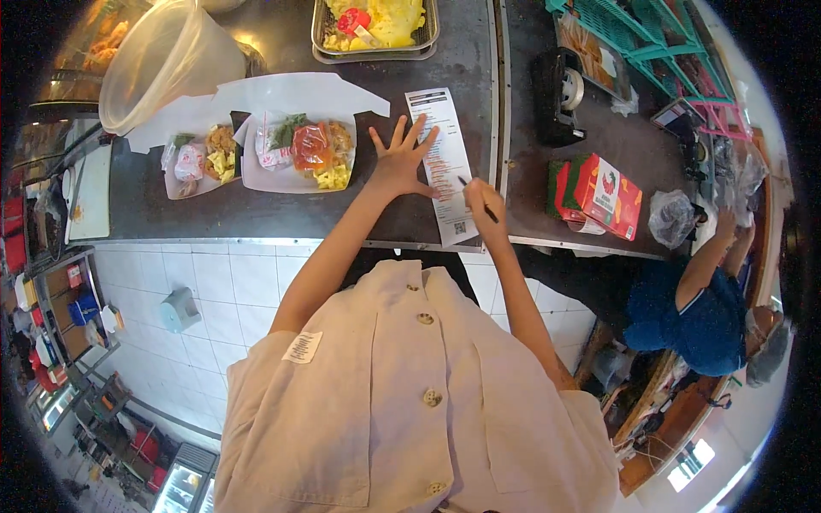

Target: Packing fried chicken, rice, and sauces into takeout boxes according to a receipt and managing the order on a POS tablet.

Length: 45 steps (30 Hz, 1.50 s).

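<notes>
A long printed paper slip (445, 128) lies on the dark counter in front of me. My left hand (400, 161) is spread flat, its fingertips resting on the slip's left edge. A black pen (489, 211) is held in my right hand (484, 205), its tip at the slip's right side. Left of my left hand stand two open white food boxes. The larger box (295, 184) holds yellow egg, greens, a red sauce packet and a white wrapped packet. In the smaller box (192, 190) are fried pieces, egg and a white packet.
A metal tray (376, 51) of yellow food with a red-topped item sits at the back. A translucent tub (175, 64) stands back left. To the right are a black tape dispenser (560, 98), a red carton (609, 197) and a plastic bag (674, 218). Another person (701, 299) works at far right.
</notes>
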Motion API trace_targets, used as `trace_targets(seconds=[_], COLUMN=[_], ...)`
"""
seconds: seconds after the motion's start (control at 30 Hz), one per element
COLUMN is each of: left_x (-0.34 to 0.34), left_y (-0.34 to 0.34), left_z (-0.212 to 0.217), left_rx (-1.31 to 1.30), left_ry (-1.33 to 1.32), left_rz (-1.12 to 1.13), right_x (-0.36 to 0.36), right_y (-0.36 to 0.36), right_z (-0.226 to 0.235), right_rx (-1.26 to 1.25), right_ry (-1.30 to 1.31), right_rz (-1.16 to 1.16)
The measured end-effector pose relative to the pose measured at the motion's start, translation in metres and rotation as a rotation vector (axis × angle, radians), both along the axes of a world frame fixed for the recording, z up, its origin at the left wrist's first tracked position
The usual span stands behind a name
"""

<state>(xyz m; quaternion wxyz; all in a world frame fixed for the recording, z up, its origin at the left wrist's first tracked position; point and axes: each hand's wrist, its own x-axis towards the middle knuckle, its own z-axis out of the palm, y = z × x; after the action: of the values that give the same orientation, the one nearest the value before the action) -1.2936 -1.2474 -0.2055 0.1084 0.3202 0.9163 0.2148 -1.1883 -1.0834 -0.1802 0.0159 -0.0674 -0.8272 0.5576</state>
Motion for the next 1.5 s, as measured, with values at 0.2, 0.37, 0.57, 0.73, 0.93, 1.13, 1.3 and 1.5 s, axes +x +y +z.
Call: trace_targets(seconds=[0.2, 0.37, 0.57, 0.73, 0.93, 1.13, 1.3, 1.5], left_x=[-0.001, -0.001, 0.001, 0.03, 0.062, 0.056, 0.047, 0.029], left_y=[0.002, 0.006, -0.004, -0.023, -0.109, -0.175, -0.181, -0.153], left_z=[0.0, 0.002, -0.001, 0.038, 0.105, 0.116, 0.077, 0.053], left_rx=[-0.009, 0.005, 0.031, 0.281, 0.607, 0.7, 0.478, 0.224], left_ry=[-0.004, -0.021, 0.088, 0.178, 0.333, 0.195, 0.051, 0.775], left_rz=[0.003, -0.002, -0.002, 0.065, 0.487, 0.893, 0.907, 0.907], right_x=[0.013, 0.021, -0.006, -0.03, -0.058, -0.062, -0.048, -0.029], right_y=[0.002, 0.0, 0.018, -0.006, -0.133, -0.121, -0.075, -0.058], right_z=[-0.003, -0.003, 0.014, 0.024, 0.015, -0.01, 0.022, 0.025], right_rx=[-0.095, -0.062, 0.282, 1.124, 0.193, 0.226, 0.068, -0.005], right_ry=[0.015, -0.184, 0.24, 0.219, -0.132, -0.203, -0.419, -0.371], right_rz=[0.098, -0.138, -0.261, -0.193, 0.125, 0.239, 0.337, 0.321])
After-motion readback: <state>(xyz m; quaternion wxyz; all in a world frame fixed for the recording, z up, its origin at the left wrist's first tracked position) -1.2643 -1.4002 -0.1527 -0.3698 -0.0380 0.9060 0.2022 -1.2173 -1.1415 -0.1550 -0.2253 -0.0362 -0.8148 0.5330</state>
